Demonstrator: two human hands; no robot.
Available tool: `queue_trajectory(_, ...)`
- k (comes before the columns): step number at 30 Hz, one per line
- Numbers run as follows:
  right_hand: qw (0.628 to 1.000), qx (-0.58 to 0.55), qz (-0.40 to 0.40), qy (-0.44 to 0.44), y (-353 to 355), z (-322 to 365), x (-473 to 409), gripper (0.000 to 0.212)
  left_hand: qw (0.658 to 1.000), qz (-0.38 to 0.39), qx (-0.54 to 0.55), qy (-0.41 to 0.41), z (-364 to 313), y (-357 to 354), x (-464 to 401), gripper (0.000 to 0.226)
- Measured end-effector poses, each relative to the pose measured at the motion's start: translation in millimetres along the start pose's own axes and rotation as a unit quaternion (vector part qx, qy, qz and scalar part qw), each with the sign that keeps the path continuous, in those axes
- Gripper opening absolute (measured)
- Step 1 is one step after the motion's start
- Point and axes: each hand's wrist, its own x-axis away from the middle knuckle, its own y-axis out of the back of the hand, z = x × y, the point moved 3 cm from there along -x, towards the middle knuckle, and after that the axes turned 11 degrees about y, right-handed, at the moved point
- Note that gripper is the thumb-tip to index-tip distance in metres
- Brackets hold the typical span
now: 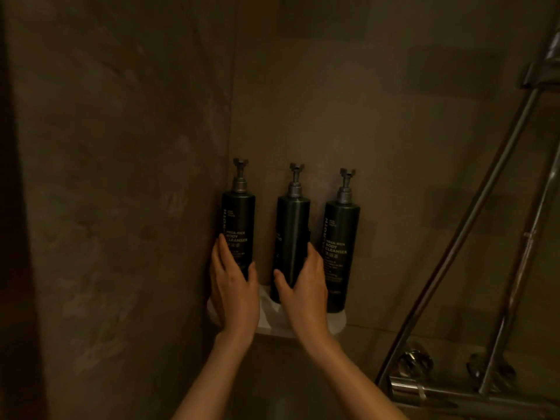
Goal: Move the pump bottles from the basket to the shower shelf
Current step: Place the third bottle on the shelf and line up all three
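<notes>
While we look down into the dim shower corner, three tall pump bottles stand upright in a row on the pale marble shower shelf (338, 324), each a slim dark green cylinder topped with a grey metal collar and a narrow pump head. Our left hand (231, 291), at about 7 o'clock from the shelf's centre, wraps loosely around the lower part of the left bottle (238, 219), fingers up its side and thumb across the front, partly covering the pale "BODY CLEANSER" lettering. Our right hand (303, 291), at about 6 o'clock, curls around the base of the middle bottle (292, 234), whose label is turned mostly away. At 3 o'clock, the right bottle (341, 247) stands untouched, its lettering facing us. Chrome shower pipes (472, 231) run diagonally at the far right.
</notes>
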Motion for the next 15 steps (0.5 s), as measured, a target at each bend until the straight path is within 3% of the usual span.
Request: queue_trajectory(15, 0.997, 0.054, -0.027, -0.038, -22, -3, -7, 0.081, 0.996, 0.013, 0.087, 0.024, 10, -8, -16, 0.072)
